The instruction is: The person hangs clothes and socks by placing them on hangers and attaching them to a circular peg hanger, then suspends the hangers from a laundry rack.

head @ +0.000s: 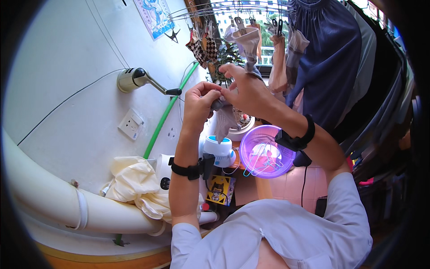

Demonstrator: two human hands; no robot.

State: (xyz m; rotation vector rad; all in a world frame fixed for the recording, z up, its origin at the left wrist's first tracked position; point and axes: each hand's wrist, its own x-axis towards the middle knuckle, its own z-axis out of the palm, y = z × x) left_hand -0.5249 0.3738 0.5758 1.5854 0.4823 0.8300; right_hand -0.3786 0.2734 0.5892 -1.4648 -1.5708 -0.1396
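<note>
My left hand [198, 102] pinches a thin grey sock [227, 121] that hangs limp below the fingers. A darker grey bunch of fabric [216, 105] shows in the same grip. My right hand [247, 89] is raised just beside it, its fingers apart and its thumb side close to the left fingertips. Whether it touches the fabric is hard to tell. Right above the right hand, a white and grey sock [247, 40] hangs from a clothespin [240, 24] on a round wire drying rack [231, 9].
Checkered socks [211, 47] and dark blue trousers [326, 64] also hang ahead. Below are a purple basket [247, 161] with hangers [263, 161], a white and blue device [215, 151] and a plant pot [243, 132]. A crank handle [156, 84] juts from the left wall.
</note>
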